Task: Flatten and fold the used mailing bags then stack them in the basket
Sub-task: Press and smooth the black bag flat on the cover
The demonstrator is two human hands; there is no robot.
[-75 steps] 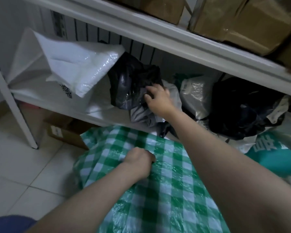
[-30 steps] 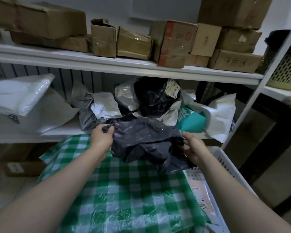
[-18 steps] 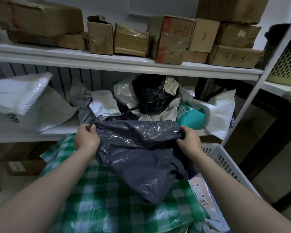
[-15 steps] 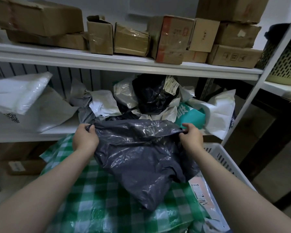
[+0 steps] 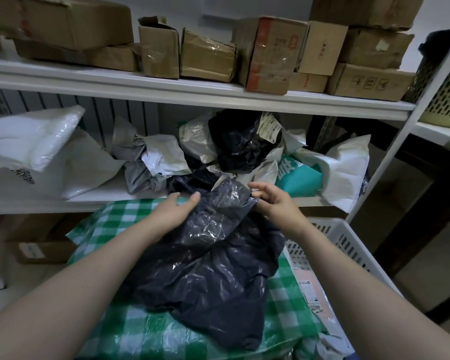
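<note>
On the green checked cloth (image 5: 130,320), a dark grey mailing bag (image 5: 213,276) lies crumpled. The left hand (image 5: 174,211) rests flat on it, fingers straight. The right hand (image 5: 276,203) has loose fingers at the bag's top edge; cannot tell if it grips.

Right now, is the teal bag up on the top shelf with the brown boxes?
No, the teal bag sits on the lower shelf, underneath the shelf that holds the cardboard boxes.

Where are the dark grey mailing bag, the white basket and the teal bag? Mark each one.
dark grey mailing bag (image 5: 213,271): head view, middle of its crumpled face.
white basket (image 5: 344,245): head view, its slotted side wall.
teal bag (image 5: 300,184): head view, its plain teal front.
</note>
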